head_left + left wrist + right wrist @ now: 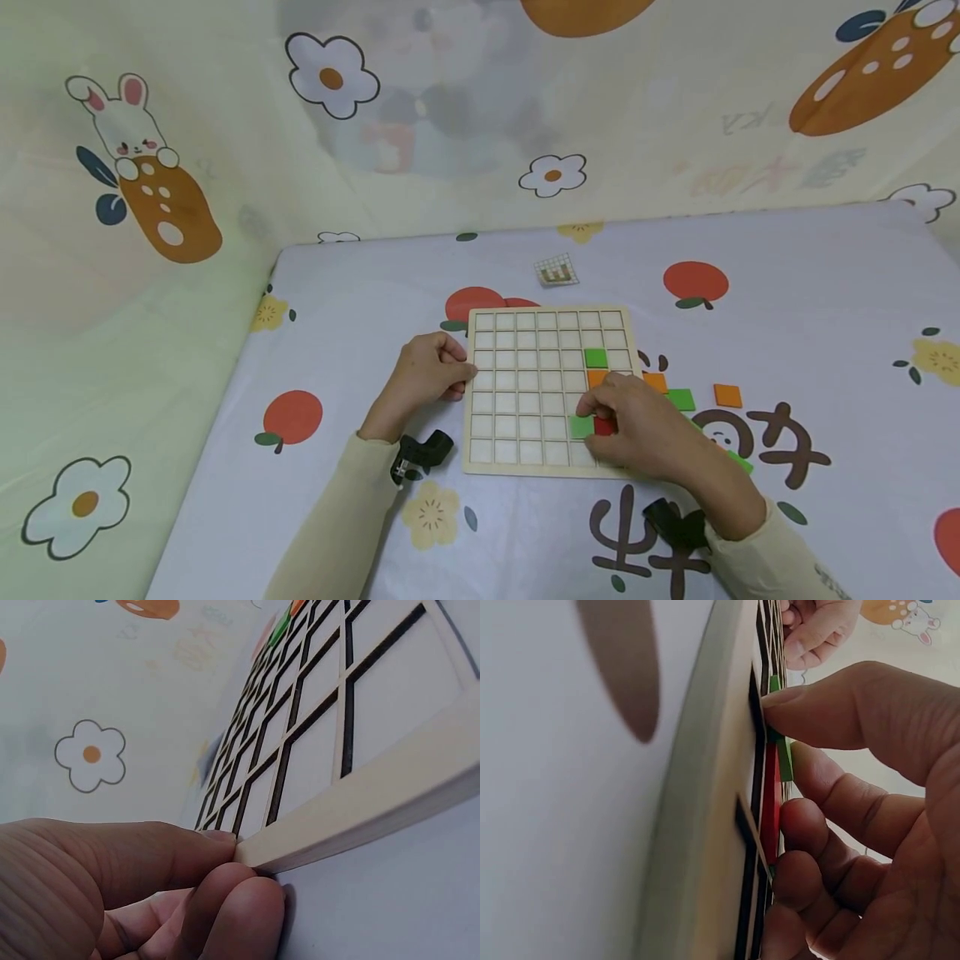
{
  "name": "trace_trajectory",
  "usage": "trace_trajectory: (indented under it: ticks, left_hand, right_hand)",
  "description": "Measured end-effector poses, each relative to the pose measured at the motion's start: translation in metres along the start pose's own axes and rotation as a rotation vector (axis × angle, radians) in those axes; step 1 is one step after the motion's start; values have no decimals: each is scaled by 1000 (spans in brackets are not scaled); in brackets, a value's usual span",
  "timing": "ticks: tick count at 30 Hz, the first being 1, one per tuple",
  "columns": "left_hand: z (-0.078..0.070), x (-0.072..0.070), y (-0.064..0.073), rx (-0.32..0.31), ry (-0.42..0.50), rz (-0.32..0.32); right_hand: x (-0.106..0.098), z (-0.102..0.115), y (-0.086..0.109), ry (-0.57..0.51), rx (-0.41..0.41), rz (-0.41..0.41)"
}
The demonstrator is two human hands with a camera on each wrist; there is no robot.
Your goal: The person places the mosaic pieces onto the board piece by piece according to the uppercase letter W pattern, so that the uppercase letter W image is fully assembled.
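One green tile [581, 427]: tipped at an angle over the lower right part of the board [525, 470], just left of a red tile [604, 426].
Right hand [645, 425]: thumb and forefinger pinch the green tile by its edges, probably so it can be tilted within the tight grid; the other fingers are bent close to the red tile.
Left hand [426, 368]: thumb on the rim and fingers curled at the outer side, gripping the board's left edge, likely to keep it from sliding.
Board cells: the red tile lies in one; further up that column sit a second green tile [596, 358] and an orange tile [597, 379], the latter partly hidden by the right hand. What lies under the palm cannot be told.
Loose tiles: off the board's right side, apparently within easy reach, are orange [727, 395] and green [681, 399] ones, some partly covered by the hand.
Small card [557, 270]: beyond the far rim, bearing a printed grid, perhaps placed there for looking at.
Tablecloth [352, 325]: under everything, printed with fruit and flowers.
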State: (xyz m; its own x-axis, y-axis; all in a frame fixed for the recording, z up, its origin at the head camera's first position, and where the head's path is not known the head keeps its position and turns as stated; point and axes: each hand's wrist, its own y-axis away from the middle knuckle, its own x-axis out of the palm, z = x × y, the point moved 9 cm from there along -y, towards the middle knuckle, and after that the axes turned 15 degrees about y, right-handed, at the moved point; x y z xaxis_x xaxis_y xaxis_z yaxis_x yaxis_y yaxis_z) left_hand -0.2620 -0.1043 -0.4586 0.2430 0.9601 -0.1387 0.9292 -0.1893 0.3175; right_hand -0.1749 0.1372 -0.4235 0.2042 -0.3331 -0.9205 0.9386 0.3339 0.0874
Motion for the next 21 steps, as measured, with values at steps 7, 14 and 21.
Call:
trace_trajectory:
  ticks: [7,14,21]
  left_hand:
    - [2,-1,-1,-9,-5,-6]
    - [2,-1,-1,-5,-12,-5]
    - [3,0,-2,-8,2,-3]
  right_hand:
    - [1,-1,-1,5,10,4]
    - [1,0,-1,-8,6,10]
    - [2,-3,0,-18,4,11]
